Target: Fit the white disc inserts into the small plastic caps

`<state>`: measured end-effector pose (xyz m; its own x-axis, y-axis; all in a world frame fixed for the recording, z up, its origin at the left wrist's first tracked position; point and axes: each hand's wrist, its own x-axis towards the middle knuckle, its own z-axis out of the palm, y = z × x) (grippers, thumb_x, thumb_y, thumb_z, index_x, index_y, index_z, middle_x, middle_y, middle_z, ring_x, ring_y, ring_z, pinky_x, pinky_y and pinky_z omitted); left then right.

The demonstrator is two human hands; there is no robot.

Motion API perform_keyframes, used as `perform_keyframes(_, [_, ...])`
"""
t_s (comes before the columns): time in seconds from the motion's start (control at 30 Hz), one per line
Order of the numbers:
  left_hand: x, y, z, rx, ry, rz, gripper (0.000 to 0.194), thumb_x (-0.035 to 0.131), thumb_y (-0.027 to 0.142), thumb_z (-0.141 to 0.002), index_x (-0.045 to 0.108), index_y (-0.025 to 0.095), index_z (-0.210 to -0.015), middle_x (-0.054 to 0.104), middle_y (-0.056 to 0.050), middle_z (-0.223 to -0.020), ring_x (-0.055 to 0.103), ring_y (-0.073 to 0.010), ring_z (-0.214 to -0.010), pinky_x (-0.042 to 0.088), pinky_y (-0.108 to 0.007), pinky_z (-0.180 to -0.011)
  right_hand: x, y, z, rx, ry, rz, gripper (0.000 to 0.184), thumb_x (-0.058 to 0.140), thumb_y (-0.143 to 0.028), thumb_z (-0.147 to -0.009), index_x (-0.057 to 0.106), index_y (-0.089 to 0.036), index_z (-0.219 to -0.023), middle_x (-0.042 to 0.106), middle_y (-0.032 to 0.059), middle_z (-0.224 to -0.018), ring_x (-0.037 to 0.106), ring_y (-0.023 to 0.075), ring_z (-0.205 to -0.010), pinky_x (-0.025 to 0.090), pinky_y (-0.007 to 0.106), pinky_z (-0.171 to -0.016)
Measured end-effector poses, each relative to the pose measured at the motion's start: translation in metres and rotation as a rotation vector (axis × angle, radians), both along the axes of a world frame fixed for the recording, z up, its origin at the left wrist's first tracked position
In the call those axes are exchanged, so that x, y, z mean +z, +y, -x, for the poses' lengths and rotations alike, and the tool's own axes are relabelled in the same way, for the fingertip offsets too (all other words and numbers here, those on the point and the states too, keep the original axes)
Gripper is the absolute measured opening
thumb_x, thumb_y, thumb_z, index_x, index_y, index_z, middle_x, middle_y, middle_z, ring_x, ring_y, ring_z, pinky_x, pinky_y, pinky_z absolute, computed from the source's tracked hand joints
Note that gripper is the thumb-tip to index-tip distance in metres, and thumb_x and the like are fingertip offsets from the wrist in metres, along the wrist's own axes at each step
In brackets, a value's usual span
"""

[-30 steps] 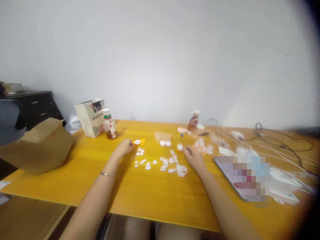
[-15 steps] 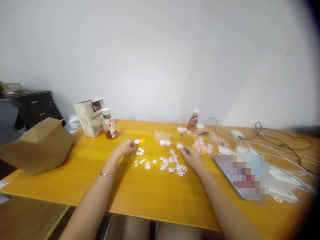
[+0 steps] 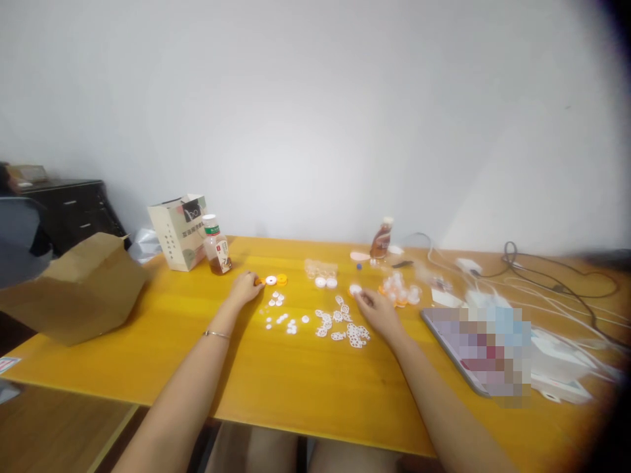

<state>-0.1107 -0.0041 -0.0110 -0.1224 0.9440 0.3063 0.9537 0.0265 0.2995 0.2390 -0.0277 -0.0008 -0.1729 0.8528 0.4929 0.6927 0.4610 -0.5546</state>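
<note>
Left hand: the left hand [image 3: 243, 287] has drawn back a little towards 9 o'clock over the last half second, with 12 o'clock straight ahead, so the orange piece [image 3: 259, 281] now shows at its fingertips, no longer hidden by them
Meaning: the row of discs is probably being handled at its near-hand end; nothing yet looks finished
Left fingers: narrow, touching the orange piece; whether they truly grip it I cannot tell
Orange piece: at the left hand's 2 to 3 o'clock, partly covered
Row: white disc [image 3: 271, 280] just beside the orange piece at 3 o'clock, then yellow disc [image 3: 281, 279] beyond it
Right hand: the right hand [image 3: 378, 310] stays about where it was, fingers curled and narrow at the second white disc [image 3: 354, 289]; a firm hold cannot be told
Second white disc: at the right hand's 10 to 11 o'clock, by the fingertips
Cut-outs: white cut-outs [image 3: 338, 316] at the right hand's 9 o'clock
Knobs: white knobs [image 3: 291, 326] at the left hand's 4 o'clock, apart from it
</note>
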Motion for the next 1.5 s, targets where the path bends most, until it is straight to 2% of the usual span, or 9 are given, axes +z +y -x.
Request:
perform_keyframes(0.1, [0.013,-0.008,-0.009,0.005,-0.005,-0.056,0.03,0.053,0.037,-0.071,0.056,0.013,-0.088,0.056,-0.01,-0.093,0.051,-0.0214,-0.089,0.037,-0.028,-0.078,0.0,0.0,0.0,-0.004,-0.004,-0.006,0.036,0.038,-0.045,-0.077,0.042,-0.018,-0.054,0.037,-0.0045,-0.046,0.035,0.0092,-0.045,0.026,0.021,-0.045])
perform_keyframes(0.17, [0.025,-0.017,-0.022,-0.05,-0.015,-0.096,0.031,0.053,0.04,-0.071,0.055,0.015,-0.09,0.055,-0.008,-0.094,0.051,-0.02,-0.09,0.037,-0.028,-0.081,-0.001,0.001,0.0,-0.009,-0.011,-0.008,0.036,0.038,-0.045,-0.078,0.042,-0.018,-0.054,0.037,-0.0044,-0.046,0.036,0.0093,-0.045,0.026,0.021,-0.045])
perform_keyframes(0.27, [0.04,-0.036,-0.048,-0.354,-0.088,-0.16,0.028,0.054,0.038,-0.071,0.055,0.017,-0.09,0.054,-0.006,-0.093,0.05,-0.0193,-0.089,0.037,-0.029,-0.082,-0.002,0.001,-0.001,-0.004,-0.019,-0.001,0.037,0.038,-0.046,-0.078,0.043,-0.018,-0.055,0.039,-0.0038,-0.046,0.038,0.0102,-0.045,0.027,0.021,-0.045])
perform_keyframes(0.37, [0.043,-0.053,-0.072,-0.735,-0.145,-0.008,0.028,0.057,0.035,-0.07,0.056,0.019,-0.092,0.053,-0.004,-0.095,0.049,-0.0174,-0.09,0.037,-0.028,-0.083,-0.003,0.002,-0.001,-0.008,-0.024,0.003,0.037,0.037,-0.046,-0.077,0.044,-0.018,-0.055,0.04,-0.0033,-0.046,0.038,0.0106,-0.045,0.027,0.021,-0.044])
perform_keyframes(0.43, [0.039,-0.058,-0.082,-0.825,-0.142,0.069,0.028,0.06,0.035,-0.067,0.057,0.019,-0.09,0.053,-0.004,-0.096,0.049,-0.0176,-0.09,0.036,-0.027,-0.083,-0.002,0.001,-0.001,-0.012,-0.022,0.003,0.037,0.037,-0.046,-0.078,0.044,-0.018,-0.055,0.039,-0.0036,-0.046,0.038,0.0102,-0.045,0.027,0.021,-0.045])
perform_keyframes(0.63, [0.025,-0.052,-0.087,-0.775,-0.109,0.152,0.025,0.059,0.034,-0.068,0.058,0.019,-0.089,0.053,-0.004,-0.094,0.049,-0.0187,-0.089,0.036,-0.028,-0.083,-0.002,0.001,-0.001,0.009,-0.01,0.0,0.038,0.037,-0.047,-0.078,0.043,-0.018,-0.054,0.038,-0.0038,-0.046,0.037,0.0101,-0.045,0.027,0.021,-0.044])
perform_keyframes(1.2, [0.023,-0.044,-0.077,-0.776,-0.111,0.106,0.03,0.06,0.037,-0.069,0.059,0.021,-0.094,0.054,-0.005,-0.096,0.048,-0.019,-0.094,0.034,-0.029,-0.086,-0.002,0.001,0.0,0.007,-0.02,-0.008,0.038,0.038,-0.046,-0.077,0.043,-0.018,-0.053,0.04,-0.0037,-0.045,0.037,0.0099,-0.045,0.027,0.021,-0.044])
perform_keyframes(1.37, [0.022,-0.045,-0.078,-0.812,-0.077,0.138,0.026,0.057,0.032,-0.073,0.058,0.022,-0.097,0.055,-0.005,-0.098,0.05,-0.0188,-0.094,0.035,-0.029,-0.084,-0.002,0.001,0.0,0.006,-0.02,-0.006,0.037,0.037,-0.045,-0.078,0.043,-0.018,-0.054,0.04,-0.0036,-0.046,0.037,0.0098,-0.045,0.027,0.021,-0.044])
perform_keyframes(1.5, [0.016,-0.045,-0.085,-0.766,-0.031,0.072,0.03,0.057,0.035,-0.072,0.056,0.021,-0.098,0.057,-0.005,-0.099,0.05,-0.0201,-0.094,0.034,-0.03,-0.085,-0.003,0.001,0.0,0.013,-0.022,0.005,0.036,0.037,-0.045,-0.079,0.043,-0.018,-0.055,0.04,-0.0038,-0.046,0.038,0.01,-0.045,0.027,0.021,-0.044])
